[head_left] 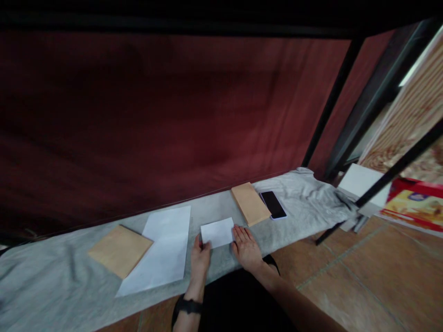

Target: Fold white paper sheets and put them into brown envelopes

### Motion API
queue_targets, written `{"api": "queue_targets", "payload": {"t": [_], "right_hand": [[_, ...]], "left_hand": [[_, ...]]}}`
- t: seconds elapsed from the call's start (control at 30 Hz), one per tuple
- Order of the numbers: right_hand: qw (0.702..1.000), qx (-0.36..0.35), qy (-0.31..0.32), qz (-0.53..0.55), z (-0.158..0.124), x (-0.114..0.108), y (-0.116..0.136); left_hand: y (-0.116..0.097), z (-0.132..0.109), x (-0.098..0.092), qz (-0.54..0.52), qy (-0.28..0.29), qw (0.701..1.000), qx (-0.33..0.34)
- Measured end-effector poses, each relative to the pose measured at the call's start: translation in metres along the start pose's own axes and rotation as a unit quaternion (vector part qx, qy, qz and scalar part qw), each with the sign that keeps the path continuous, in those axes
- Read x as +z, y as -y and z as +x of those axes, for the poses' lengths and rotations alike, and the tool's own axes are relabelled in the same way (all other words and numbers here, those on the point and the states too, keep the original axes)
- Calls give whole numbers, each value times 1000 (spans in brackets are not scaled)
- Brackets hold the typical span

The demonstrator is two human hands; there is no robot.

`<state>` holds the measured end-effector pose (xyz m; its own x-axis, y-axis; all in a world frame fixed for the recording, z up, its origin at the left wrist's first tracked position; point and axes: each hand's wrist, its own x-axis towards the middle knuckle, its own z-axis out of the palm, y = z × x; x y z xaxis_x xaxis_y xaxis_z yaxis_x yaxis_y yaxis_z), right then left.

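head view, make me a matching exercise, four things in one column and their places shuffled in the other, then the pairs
1. phone
2. small white paper
3. large white sheet
4. black wristband

A. partly under the left brown packet
B. at the wrist of the left hand
C. beside the right brown packet
D. between both hands

Pairs: 1-C, 2-D, 3-A, 4-B

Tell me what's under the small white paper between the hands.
Gray cloth shows around the small white paper, which appears to lie on it; whatever the paper covers can't be seen.
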<state>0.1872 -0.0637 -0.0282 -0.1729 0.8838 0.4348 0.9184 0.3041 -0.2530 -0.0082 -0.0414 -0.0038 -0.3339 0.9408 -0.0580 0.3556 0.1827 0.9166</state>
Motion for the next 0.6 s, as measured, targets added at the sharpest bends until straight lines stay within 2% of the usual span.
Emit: {"api": "queue_targets", "payload": {"t": [0.13, 0.23, 0.37, 0.47, 0.53, 0.57, 0.6], "right_hand": [[1000, 3, -6, 3, 0, -1, 0], [1000, 0, -5, 8, 2, -6, 2], [999, 3, 28, 30, 15, -20, 14], [987, 44, 20, 150, 31, -33, 26], [945, 115, 1, 306, 42, -38, 33], [903, 167, 2, 396, 46, -39, 36], [848, 221, 9, 481, 49, -38, 38]], "left_hand": [[-4, 4, 2, -50, 0, 999, -19], [-14, -2, 2, -75, 0, 997, -12], [-46, -16, 1, -143, 55, 988, 23], [-68, -24, -1, -171, 74, 982, 33], [-71, -26, -2, -166, 69, 984, 19], [-68, -27, -2, -158, 64, 985, -1], [-63, -28, -1, -153, 62, 986, -28]]}}
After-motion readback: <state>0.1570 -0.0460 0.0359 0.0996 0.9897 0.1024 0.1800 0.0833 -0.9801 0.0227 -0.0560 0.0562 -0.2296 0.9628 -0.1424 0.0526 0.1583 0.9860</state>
